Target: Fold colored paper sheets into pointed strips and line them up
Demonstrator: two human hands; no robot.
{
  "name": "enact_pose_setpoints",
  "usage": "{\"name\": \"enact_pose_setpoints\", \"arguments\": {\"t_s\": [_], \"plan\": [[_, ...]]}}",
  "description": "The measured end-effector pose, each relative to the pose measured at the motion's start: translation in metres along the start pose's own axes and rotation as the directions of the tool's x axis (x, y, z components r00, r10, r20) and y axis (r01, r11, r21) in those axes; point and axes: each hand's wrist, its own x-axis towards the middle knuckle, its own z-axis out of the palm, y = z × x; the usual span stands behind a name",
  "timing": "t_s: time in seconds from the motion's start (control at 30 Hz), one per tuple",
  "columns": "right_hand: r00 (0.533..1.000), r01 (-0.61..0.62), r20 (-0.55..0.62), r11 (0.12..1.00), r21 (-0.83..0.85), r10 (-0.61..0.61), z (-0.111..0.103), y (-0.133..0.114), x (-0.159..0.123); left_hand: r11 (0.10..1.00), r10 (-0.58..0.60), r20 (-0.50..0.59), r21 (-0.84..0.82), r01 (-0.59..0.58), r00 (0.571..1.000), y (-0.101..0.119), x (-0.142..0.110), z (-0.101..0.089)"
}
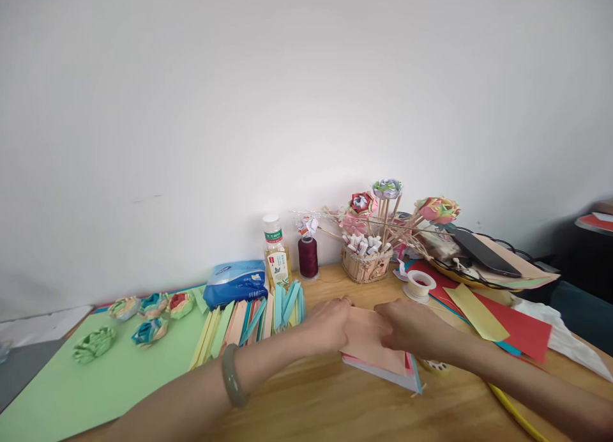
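Observation:
Over the wooden table, my left hand (329,324) has its fingers closed on the far left edge of a peach paper sheet (371,346). On the sheet's right side, my right hand (405,327) is closed on the paper too. Beneath the peach sheet lies a small stack of coloured paper (400,379), with pink, lilac and blue edges showing. Left of my left hand stand many folded paper strips (253,320) in yellow, green, peach and blue. My fingertips are partly hidden behind the hands.
Several paper flowers (149,331) lie on a green sheet (138,391). Behind stand a tissue pack (234,283), a drink bottle (276,257), a thread spool (308,258) and a basket (366,264) of stemmed flowers. A tape roll (420,285), red paper (517,327) and a phone (486,253) are rightward.

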Motion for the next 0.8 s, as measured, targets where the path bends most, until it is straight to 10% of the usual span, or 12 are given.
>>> {"name": "enact_pose_setpoints", "arguments": {"t_s": [0.37, 0.8], "plan": [[0.971, 0.021, -0.233, 0.985, -0.170, -0.061, -0.042, -0.005, 0.001, 0.995, 0.082, -0.358, -0.020, -0.096, 0.930, -0.001, -0.003, -0.026], [0.997, 0.050, 0.050, 0.982, 0.184, -0.060, -0.060, 0.026, 0.031, 0.955, 0.182, -0.223, -0.192, -0.226, 0.958, -0.023, 0.030, -0.032]]}}
